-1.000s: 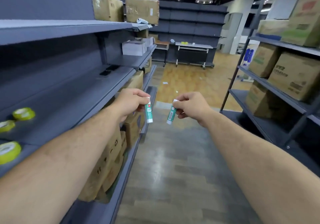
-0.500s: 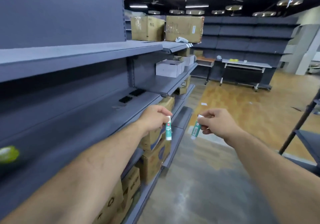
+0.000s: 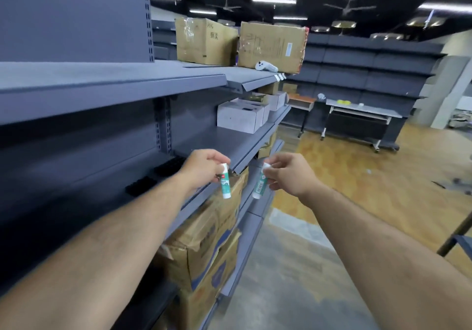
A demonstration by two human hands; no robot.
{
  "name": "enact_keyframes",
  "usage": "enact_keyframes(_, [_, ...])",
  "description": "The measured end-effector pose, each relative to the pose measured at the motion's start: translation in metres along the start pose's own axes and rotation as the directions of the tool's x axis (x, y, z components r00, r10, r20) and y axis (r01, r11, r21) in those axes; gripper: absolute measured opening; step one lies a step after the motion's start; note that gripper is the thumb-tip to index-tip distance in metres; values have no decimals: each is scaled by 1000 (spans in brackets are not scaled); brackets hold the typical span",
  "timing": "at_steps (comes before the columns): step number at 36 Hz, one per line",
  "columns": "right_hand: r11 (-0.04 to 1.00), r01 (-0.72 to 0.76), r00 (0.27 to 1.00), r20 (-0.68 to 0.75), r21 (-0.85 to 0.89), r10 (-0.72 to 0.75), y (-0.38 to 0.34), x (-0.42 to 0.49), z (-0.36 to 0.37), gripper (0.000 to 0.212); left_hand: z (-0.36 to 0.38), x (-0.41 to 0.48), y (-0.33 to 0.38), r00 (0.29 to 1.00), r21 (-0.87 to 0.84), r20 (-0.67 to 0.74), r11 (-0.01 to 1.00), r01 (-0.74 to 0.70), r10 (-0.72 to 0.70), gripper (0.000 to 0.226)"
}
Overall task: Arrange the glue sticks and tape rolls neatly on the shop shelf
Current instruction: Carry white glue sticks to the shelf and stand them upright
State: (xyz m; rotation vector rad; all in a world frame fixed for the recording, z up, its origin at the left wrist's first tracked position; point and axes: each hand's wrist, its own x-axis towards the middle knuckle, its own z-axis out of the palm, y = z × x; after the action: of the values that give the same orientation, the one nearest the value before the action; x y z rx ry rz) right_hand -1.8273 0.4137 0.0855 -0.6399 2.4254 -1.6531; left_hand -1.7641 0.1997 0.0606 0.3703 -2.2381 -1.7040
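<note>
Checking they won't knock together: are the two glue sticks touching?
Apart. The head view shows a clear gap between the left glue stick and the right glue stick.

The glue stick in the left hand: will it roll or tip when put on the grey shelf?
The glue stick looks like a small, rigid cylinder, so lying on its side it would probably roll. Stood on its narrow end, it may tip easily. The left hand holds it by the fingertips alone, so it seems light.

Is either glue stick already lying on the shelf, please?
No, the left hand pinches one glue stick and the right hand the other glue stick, both off the shelf.
</note>
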Motion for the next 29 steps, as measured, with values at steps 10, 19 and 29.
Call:
enact_keyframes(10, [995,15,982,187,98,-33,9,146,47,6,-38,98,-17,981,3,-181,997,74,-72,24])
enact_keyframes(19, [989,95,865,481,117,-140,13,245,126,11,-88,113,-41,835,8,-527,982,190,-158,22])
enact_keyframes(29, [972,181,682,693,151,-235,-11,275,209,10,-137,62,-59,576,-12,-800,963,268,-170,32])
